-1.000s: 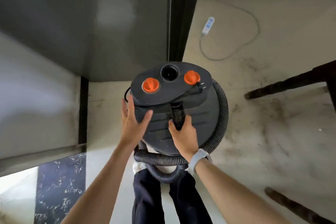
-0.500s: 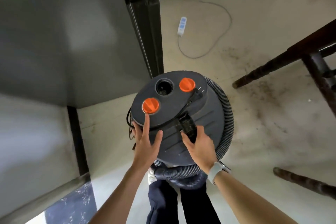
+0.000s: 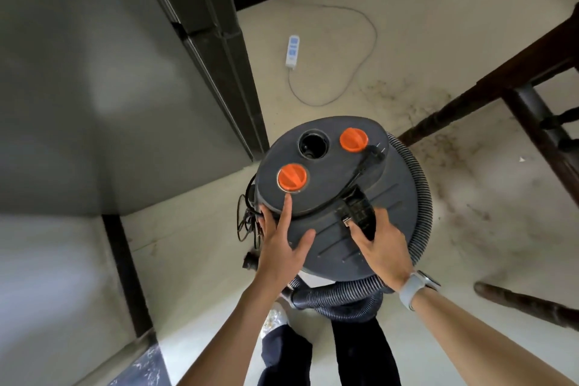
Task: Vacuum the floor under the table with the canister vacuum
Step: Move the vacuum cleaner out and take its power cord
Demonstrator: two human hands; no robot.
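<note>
Canister vacuum [image 3: 338, 229], dark grey, round, seen from above, held up in front of the person above the floor [image 3: 423, 41]; two orange caps [image 3: 293, 177] on its top with an open round port [image 3: 313, 145] between them; ribbed hose [image 3: 419, 197] coiled round its right side and beneath it; thin black cord [image 3: 247, 219] bunched at its left edge. Left hand [image 3: 283, 244] spread flat against the lid, fingers straight, index fingertip just below the nearer orange cap. Right hand [image 3: 383, 249] on the black handle [image 3: 358, 213]; fingers partly hidden behind it, grip cannot be told for sure; pale watch [image 3: 413, 288] on that wrist. Floor pale, stained with dark smudges at right; white power strip [image 3: 292, 51] with looping cable lies well beyond the vacuum; dark wooden desk legs [image 3: 470, 100] at right; grey cabinet [image 3: 94, 72] at left.
</note>
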